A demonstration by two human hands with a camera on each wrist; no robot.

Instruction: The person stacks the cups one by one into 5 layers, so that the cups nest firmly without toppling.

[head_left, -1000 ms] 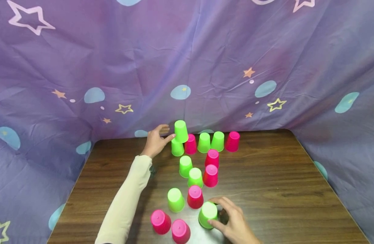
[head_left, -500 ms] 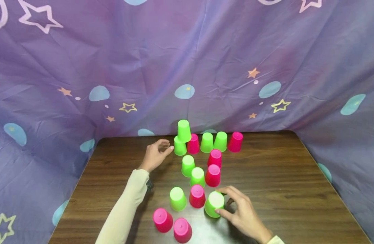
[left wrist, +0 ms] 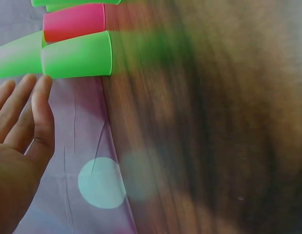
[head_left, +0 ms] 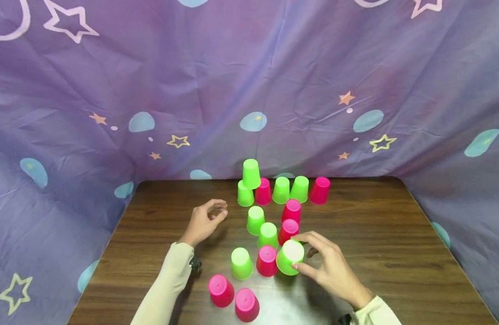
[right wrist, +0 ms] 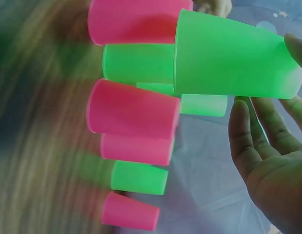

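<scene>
My right hand (head_left: 334,268) pinches an upside-down green cup (head_left: 289,258) between thumb and fingers. In the right wrist view this green cup (right wrist: 229,58) is raised, with several pink and green cups behind it. My left hand (head_left: 203,221), fingers loosely bent, holds nothing; it hovers left of the back cups. A green cup (head_left: 251,174) rests upside down across a green cup (head_left: 245,195) and a pink cup (head_left: 263,192). The left wrist view shows my left hand (left wrist: 24,131) apart from the lower green cup (left wrist: 78,56).
Other upside-down cups stand on the wooden table (head_left: 395,253): a back row ending in a pink cup (head_left: 320,190), a middle group with a green cup (head_left: 255,220), and two front pink cups (head_left: 221,290). A purple patterned cloth (head_left: 216,81) hangs behind the table.
My left hand has let go of the upper green cup and drawn back toward me. The right hand has carried its green cup forward, toward the middle pink cups.
</scene>
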